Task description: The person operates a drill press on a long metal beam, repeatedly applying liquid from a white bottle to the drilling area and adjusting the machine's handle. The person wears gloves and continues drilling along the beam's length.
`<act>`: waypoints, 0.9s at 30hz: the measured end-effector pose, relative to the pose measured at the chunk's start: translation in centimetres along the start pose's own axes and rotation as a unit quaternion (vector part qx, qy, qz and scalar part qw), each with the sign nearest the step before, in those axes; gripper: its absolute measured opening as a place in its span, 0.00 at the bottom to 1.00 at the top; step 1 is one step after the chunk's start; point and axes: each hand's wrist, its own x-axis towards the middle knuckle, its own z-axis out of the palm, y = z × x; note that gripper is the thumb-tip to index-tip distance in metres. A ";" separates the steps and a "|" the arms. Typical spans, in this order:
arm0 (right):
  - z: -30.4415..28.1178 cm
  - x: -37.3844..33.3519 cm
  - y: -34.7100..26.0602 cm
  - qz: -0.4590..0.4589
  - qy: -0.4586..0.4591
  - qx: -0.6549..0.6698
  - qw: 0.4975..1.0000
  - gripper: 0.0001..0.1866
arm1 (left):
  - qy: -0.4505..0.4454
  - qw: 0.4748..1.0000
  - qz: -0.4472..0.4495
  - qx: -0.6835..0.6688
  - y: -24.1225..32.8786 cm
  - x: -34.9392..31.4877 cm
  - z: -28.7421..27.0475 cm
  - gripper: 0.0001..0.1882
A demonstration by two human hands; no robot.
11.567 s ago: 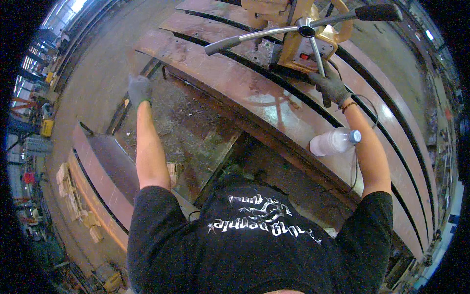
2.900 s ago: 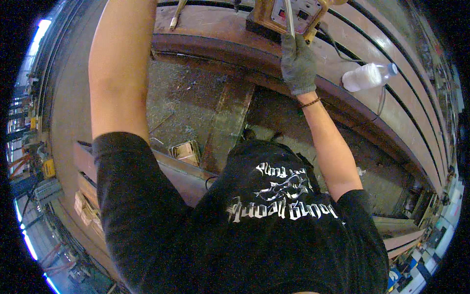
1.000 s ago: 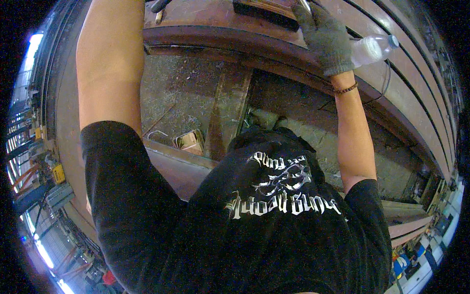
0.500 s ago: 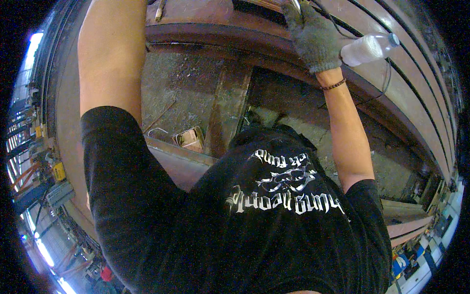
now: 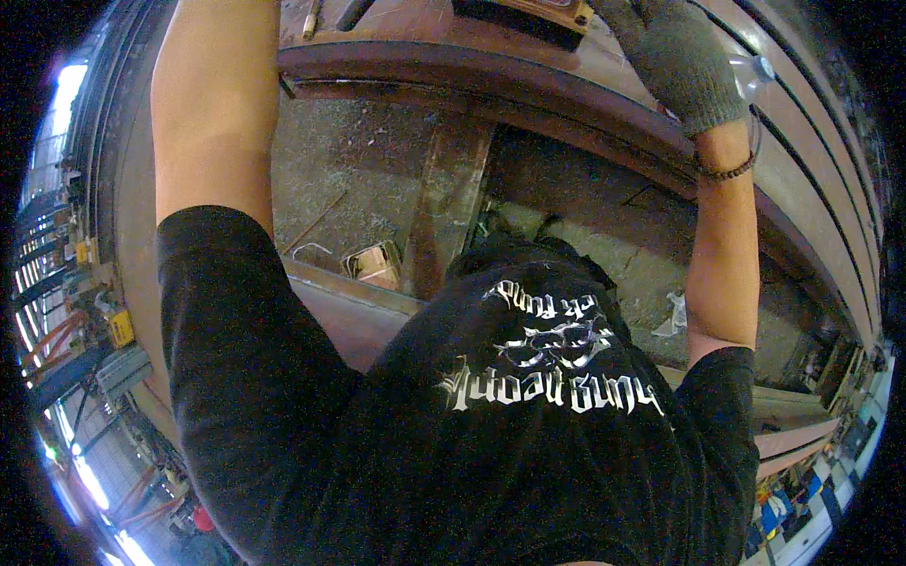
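Note:
My right hand (image 5: 675,66), in a grey knit glove with a dark beaded bracelet at the wrist, reaches over the brown metal surface (image 5: 406,24) at the upper right. Its finger ends run to the picture's top edge, so I cannot tell what they hold, if anything. Left of it is a brown, box-like piece with a dark side (image 5: 524,21). A clear plastic bottle (image 5: 758,70) lies behind the glove, mostly hidden, with only its end showing. My left forearm (image 5: 217,94) passes out at the top, and the left hand is out of sight.
A small wooden-handled tool (image 5: 310,21) and a dark bar (image 5: 355,13) lie by my left forearm. A rust-brown beam edge (image 5: 396,71) curves across. Below, on the dirty floor, sit an open tin (image 5: 373,265) and a crumpled clear wrapper (image 5: 671,316).
My right hand has moved right, away from the brown box-like piece, and now covers most of the bottle. The shiny metal piece by its fingers no longer shows. The left arm hardly moves.

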 end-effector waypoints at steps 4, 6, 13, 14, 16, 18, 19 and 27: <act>0.1 -0.3 0.3 -0.046 0.051 -0.005 0.998 0.23 | 0.001 1.000 0.000 -0.002 0.2 0.0 0.2 0.13; -0.6 -0.4 -0.2 -0.060 0.036 -0.010 0.998 0.23 | 0.003 1.000 0.003 -0.004 0.2 0.1 0.2 0.12; 0.0 -0.2 -0.3 -0.013 0.045 -0.025 0.999 0.24 | 0.007 1.000 0.002 -0.002 0.5 0.2 0.5 0.12; 0.3 -0.3 -0.1 -0.026 0.057 -0.041 0.997 0.24 | 0.007 1.000 0.004 -0.003 0.6 0.2 0.4 0.12; 0.0 -0.7 -0.2 -0.034 0.062 -0.065 0.995 0.25 | 0.010 1.000 0.005 -0.002 0.6 0.4 0.4 0.11; -1.6 -1.1 -1.9 -0.031 0.046 -0.081 0.995 0.26 | 0.011 1.000 -0.001 0.003 0.5 0.0 0.3 0.11; -2.3 -0.8 -2.2 -0.010 0.015 -0.083 0.996 0.26 | 0.011 1.000 0.001 0.001 0.6 0.3 0.4 0.11; -4.5 -1.8 -2.9 -0.079 0.020 -0.117 0.990 0.26 | 0.046 0.999 -0.006 0.023 0.2 0.3 1.1 0.10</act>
